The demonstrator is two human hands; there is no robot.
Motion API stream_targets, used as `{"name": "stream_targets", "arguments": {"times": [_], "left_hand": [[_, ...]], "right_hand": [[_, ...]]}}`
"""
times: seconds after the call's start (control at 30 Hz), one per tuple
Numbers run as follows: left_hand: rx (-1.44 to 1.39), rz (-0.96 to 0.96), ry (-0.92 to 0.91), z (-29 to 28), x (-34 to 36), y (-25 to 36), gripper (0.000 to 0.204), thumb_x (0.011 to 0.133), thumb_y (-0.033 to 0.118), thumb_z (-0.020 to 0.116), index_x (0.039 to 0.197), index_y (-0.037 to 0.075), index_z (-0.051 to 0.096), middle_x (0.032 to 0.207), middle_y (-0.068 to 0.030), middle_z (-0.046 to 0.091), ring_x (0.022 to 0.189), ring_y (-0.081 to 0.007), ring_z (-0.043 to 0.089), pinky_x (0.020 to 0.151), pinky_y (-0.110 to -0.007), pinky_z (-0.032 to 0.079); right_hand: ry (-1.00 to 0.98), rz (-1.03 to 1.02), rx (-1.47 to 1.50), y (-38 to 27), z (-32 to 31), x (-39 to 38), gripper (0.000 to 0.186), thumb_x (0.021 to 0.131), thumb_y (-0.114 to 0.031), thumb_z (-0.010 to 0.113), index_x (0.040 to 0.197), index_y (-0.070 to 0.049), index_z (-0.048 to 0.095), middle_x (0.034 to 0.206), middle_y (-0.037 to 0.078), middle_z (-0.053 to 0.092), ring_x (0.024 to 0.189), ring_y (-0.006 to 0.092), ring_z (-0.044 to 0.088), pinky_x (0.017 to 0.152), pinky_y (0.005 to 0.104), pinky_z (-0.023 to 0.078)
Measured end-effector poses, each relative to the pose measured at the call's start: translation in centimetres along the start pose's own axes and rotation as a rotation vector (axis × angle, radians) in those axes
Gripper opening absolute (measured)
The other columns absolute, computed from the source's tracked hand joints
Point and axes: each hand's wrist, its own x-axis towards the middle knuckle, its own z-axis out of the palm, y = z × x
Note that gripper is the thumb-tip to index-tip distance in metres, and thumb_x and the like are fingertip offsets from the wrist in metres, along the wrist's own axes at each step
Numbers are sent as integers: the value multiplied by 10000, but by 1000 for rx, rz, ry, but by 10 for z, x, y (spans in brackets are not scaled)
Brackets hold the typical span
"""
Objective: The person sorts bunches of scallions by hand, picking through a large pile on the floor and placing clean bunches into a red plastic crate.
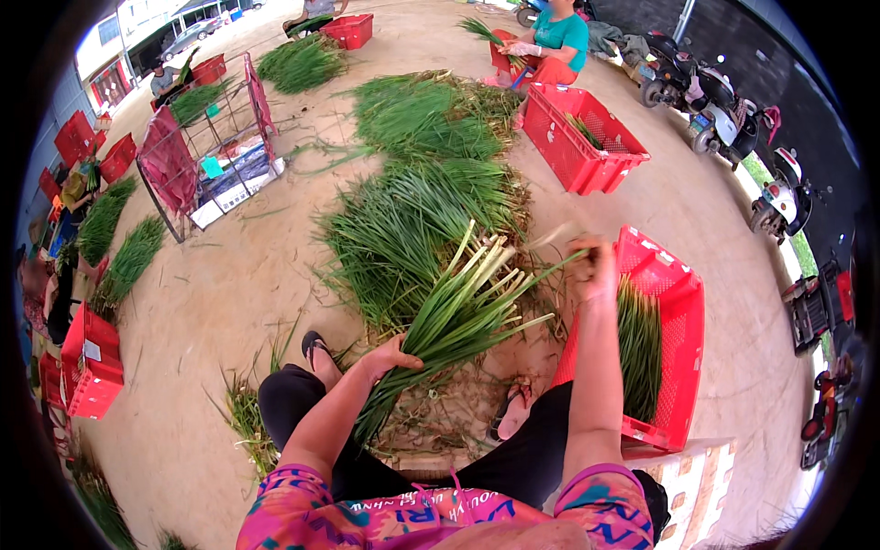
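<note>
My left hand (392, 356) is wrapped round a thick bunch of garlic chives (467, 307), held in front of my knees with the pale stem ends pointing up and to the right. Past the stem ends, my right hand (591, 261) is closed on a green stalk that runs out of the bunch; motion smears its fingers a little. Beyond the bunch lies a large heap of garlic chives (394, 234) on the ground. Beside my right forearm stands a red crate (680, 339) with more chives (639, 353) lined up inside.
Another red crate (587, 151) stands ahead on the right, near a seated person in a green top (561, 35). A metal-frame cart (215, 156) stands far left. Red crates (92, 362) and chive piles (128, 266) line the left. Scooters (720, 119) are parked along the right.
</note>
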Motion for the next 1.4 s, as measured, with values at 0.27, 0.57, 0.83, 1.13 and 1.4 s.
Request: {"name": "stream_targets", "arguments": {"times": [0.27,0.57,0.83,1.13,1.4], "left_hand": [[-125,-18,172,-8,0,-1,566,620,38,671,1139,24,447,997,-76,557,859,-149,548,744,-263,434],[-203,39,135,-15,11,-1,417,635,49,685,1020,29,527,858,-50,591,711,-128,569,631,-260,453],[-5,-31,188,0,-2,7,451,607,9,694,1026,16,528,887,-64,596,737,-150,576,673,-286,456],[-43,-44,251,-3,3,-1,556,587,-13,650,1097,-18,430,918,-125,564,768,-220,573,649,-327,476],[-273,-8,357,2,1,7,430,685,64,596,1081,21,434,872,-121,573,638,-235,590,540,-330,511]], "right_hand": [[-574,-447,662,-79,-80,-28,72,752,-81,488,749,-12,467,656,40,495,335,15,238,271,156,155],[-973,-75,-1767,49,7,-34,405,703,-319,633,902,32,601,777,102,615,627,156,595,554,271,475],[-428,-399,-1278,122,47,-20,328,696,-227,570,899,32,576,664,130,586,612,236,577,588,342,454],[-781,-176,-1153,118,33,-21,193,651,-164,518,689,13,585,525,99,550,492,163,557,461,285,439],[-1063,371,-601,57,22,-37,294,732,-273,622,660,2,546,503,8,461,389,62,384,337,199,257]]}}
